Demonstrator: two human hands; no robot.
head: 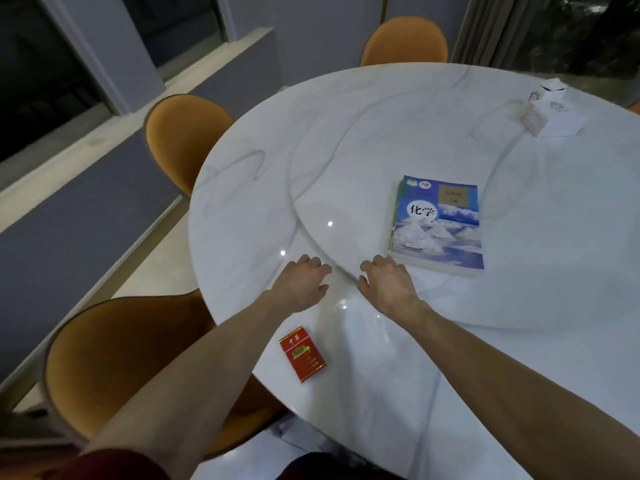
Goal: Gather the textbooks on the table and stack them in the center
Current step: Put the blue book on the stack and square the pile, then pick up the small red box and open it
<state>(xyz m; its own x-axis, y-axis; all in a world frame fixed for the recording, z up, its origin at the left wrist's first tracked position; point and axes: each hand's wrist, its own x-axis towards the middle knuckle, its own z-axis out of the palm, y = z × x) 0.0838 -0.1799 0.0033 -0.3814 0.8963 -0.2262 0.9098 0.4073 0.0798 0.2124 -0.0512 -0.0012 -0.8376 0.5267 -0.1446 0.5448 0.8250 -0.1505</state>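
- Marble fills most of what we see in the head view: a round white table (242, 202) with grey veining, and a raised round inner disc (346, 150) set into its middle.
- We find the textbooks (437, 223) right of the frame's centre, lying on that inner disc near its lower edge. They form one neat pile; the top cover is blue with clouds and white mounds, and more page edges show beneath it along the left and lower sides. How many books the pile holds we cannot tell.
- Our left hand (303, 282) sits just below the frame's centre, palm down, fingers loosely spread and slightly curled, holding nothing. It lies low over the outer ring of the table; whether it touches the marble we cannot tell.
- Our right hand (386, 284) is just beside it to the right, also palm down with fingers spread and empty, over the disc's rim. It is near the lower left corner of the pile but apart from it.
- Both forearms are bare and run in from the bottom of the frame; a dark red sleeve (114, 465) shows at the lower left.
- A red cigarette pack (302, 354) lies flat between the forearms, near the table's lower edge.
- A white tissue box (550, 112) stands in the upper right.
- Orange chairs (180, 140) ring the table at the top, the left and the lower left.
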